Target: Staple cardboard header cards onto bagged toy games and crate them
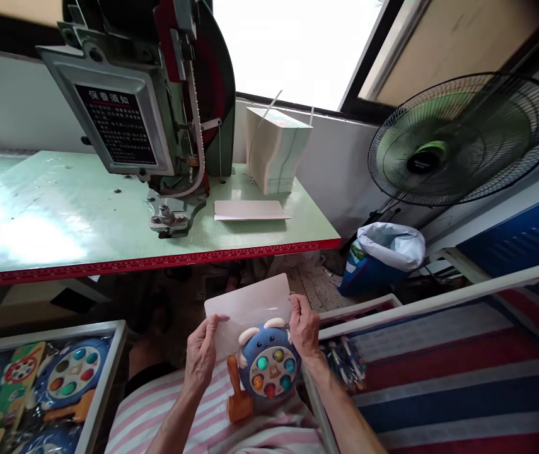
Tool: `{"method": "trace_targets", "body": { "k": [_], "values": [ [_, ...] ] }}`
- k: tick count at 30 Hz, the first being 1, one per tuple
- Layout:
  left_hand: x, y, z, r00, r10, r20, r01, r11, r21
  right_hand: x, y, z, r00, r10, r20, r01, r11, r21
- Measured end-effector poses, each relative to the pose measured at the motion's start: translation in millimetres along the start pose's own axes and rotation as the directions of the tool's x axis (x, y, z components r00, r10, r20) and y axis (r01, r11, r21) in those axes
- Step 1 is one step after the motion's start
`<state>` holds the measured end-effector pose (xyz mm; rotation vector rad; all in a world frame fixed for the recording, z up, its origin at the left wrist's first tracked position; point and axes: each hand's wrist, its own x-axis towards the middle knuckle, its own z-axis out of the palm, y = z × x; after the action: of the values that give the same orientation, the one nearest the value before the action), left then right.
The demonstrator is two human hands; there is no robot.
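Head view: at six o'clock, over the lap, both hands hold a blue round toy (269,369) in a clear bag with a white card header (248,302). Left hand (200,356) fingers pinch the bag's left edge; right hand (304,328) fingers pinch its right. Green bench (61,214) lies at eleven o'clock.

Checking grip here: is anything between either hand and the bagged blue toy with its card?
Nothing visible. The left hand pinches the clear bag's left edge and the right hand its right edge, both touching the card and blue toy directly, held over the lap below the green table.
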<state>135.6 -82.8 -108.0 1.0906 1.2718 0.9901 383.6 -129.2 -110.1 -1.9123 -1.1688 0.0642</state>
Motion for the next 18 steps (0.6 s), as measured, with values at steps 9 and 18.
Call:
{"method": "trace_targets", "body": {
  "k": [9, 18],
  "values": [
    [5.2, -3.7, 4.8, 1.0, 0.018, -0.025, -0.019, 1.0, -0.019, 7.3, 9.5, 3.3, 0.999, -0.009, 0.054, 0.008, 1.0, 0.018],
    [10.4, -4.6, 1.5, 1.0, -0.008, -0.016, 0.008, 0.999, -0.051, 16.7, 0.8, -9.4, 0.992, 0.045, 0.117, -0.061, 0.988, 0.139]
  ]
}}
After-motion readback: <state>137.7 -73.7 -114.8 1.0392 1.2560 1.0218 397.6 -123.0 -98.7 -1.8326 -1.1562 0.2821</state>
